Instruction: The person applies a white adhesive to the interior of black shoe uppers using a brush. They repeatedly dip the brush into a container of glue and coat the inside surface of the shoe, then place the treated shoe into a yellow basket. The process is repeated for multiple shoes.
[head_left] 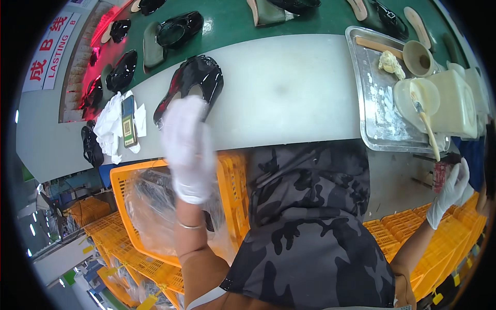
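Head view: white worktable, yellow crate near-left, metal tray far right. Left hand, gloved, blurred, reaches a glossy black shoe on the table; grip cannot tell. Right hand pinches a small reddish item. Shoe looks not yet worked; glue pot and brush untouched.

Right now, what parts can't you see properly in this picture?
- Head view: left hand is motion-blurred and covers part of the black shoe.
- Small reddish thing in right hand: too small, near the rim.
- Yellow crate contents: veiled by clear plastic.
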The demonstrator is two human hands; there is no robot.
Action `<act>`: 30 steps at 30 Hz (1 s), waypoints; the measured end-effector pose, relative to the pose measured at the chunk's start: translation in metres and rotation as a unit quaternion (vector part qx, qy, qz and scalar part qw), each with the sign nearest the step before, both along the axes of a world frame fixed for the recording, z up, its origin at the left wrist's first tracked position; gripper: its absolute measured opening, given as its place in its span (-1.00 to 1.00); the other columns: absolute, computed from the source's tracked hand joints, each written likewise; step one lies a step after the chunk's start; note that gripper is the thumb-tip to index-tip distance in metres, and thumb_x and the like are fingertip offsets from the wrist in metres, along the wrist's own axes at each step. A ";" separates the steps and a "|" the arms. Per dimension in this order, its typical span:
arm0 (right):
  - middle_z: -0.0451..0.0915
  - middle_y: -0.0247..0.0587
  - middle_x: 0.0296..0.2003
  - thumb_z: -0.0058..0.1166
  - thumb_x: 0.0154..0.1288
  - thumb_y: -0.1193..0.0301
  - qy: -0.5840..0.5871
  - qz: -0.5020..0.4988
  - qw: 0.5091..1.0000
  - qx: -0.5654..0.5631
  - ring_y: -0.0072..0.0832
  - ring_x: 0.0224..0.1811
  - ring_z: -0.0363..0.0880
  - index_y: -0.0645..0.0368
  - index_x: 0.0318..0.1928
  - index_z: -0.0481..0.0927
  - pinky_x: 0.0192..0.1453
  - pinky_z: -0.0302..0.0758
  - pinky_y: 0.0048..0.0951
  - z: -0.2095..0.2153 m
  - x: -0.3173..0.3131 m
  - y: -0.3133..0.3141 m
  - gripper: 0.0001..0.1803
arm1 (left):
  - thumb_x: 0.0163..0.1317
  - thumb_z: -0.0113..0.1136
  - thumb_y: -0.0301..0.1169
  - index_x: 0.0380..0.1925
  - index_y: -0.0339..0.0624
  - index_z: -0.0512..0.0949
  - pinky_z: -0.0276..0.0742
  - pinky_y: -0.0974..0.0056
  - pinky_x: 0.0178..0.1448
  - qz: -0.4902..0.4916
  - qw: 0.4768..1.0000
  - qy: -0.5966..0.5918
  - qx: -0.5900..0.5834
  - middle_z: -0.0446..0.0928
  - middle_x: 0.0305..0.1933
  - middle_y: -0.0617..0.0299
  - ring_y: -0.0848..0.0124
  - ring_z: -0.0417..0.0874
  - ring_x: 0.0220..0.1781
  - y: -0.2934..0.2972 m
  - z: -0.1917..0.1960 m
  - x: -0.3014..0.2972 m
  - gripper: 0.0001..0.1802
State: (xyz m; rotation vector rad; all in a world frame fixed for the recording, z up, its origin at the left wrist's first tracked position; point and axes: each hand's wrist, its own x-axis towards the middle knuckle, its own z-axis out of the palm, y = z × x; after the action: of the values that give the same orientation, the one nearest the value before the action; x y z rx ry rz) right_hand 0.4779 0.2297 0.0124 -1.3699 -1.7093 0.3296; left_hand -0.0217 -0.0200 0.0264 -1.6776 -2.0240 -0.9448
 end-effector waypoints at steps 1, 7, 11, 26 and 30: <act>0.47 -0.42 -0.32 -0.08 0.33 0.45 0.034 -0.023 0.996 0.076 -0.75 -0.42 0.38 0.26 0.10 0.38 -0.31 0.38 -0.77 0.001 -0.002 -0.003 -0.65 | -0.09 0.07 -0.71 0.00 -0.29 0.42 0.28 0.08 0.18 0.046 0.998 0.008 -0.043 0.45 -0.01 0.02 0.06 0.41 0.09 -0.004 0.012 -0.010 -0.48; 0.47 -0.41 -0.31 -0.13 0.36 0.32 0.122 0.140 0.977 -0.106 -0.80 -0.50 0.26 0.24 0.08 0.41 -0.44 0.22 -0.79 0.001 -0.057 -0.028 -0.64 | -0.06 0.19 -0.49 -0.06 -0.02 0.49 0.37 0.15 -0.07 0.156 0.919 0.204 -0.298 0.46 -0.18 0.17 0.19 0.45 -0.09 -0.008 -0.001 -0.050 -0.55; 0.48 -0.37 -0.25 -0.05 0.30 0.44 0.175 0.160 0.960 -0.148 -0.77 -0.48 0.30 0.26 0.07 0.41 -0.42 0.24 -0.77 -0.006 -0.085 -0.019 -0.66 | -0.02 0.09 -0.50 -0.13 0.05 0.51 0.37 0.21 -0.28 0.150 0.912 0.275 -0.264 0.44 -0.36 0.29 0.29 0.49 -0.30 -0.005 -0.008 -0.061 -0.62; 0.51 -0.28 -0.24 0.03 0.08 0.71 0.048 0.107 0.991 0.066 -0.56 -0.16 0.45 0.28 -0.18 0.49 0.00 0.36 -0.55 0.025 -0.135 -0.006 -0.75 | 0.15 -0.10 -0.71 0.01 -0.34 0.39 0.38 0.31 0.10 0.088 0.992 0.076 -0.046 0.50 -0.06 0.11 0.35 0.53 -0.07 -0.022 0.056 -0.054 -0.62; 0.47 -0.18 -0.34 0.05 0.09 0.63 -0.088 0.201 0.964 0.147 -0.34 -0.28 0.46 0.17 -0.18 0.53 -0.17 0.39 -0.44 0.049 -0.127 0.000 -0.76 | 0.14 -0.05 -0.60 0.07 -0.37 0.35 0.45 0.31 0.01 0.024 0.939 -0.317 0.131 0.48 -0.04 0.04 0.31 0.55 -0.10 -0.011 0.058 -0.023 -0.58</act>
State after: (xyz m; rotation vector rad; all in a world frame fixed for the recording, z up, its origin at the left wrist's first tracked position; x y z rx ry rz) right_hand 0.3507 0.2298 0.0610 -0.8523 -2.0907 0.1690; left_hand -0.0443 -0.0312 0.0843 -1.2713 -2.1556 -1.8268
